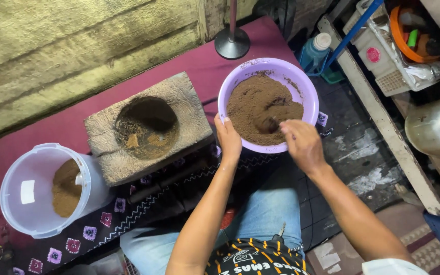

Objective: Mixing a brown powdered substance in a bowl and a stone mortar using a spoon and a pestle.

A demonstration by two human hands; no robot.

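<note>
A: Packaging?
B: Blue bottle (314, 51), white cap, beyond the purple bowl (301, 84); round red sticker on a white basket (383, 56).
A: Hands?
B: Left hand (228, 140) grips the near rim. Right hand (301, 145) pinches a spoon (272, 124) sunk in coarse brown powder (255, 107).

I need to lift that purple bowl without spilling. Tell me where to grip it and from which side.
Grip the purple bowl by its rolled rim, at the near-left edge, where the left hand rests now. Add a second grip on the far rim, since the brown powder fills it high and heaps unevenly. The right hand is busy inside the bowl. Come from the sides, keeping it level.
</note>
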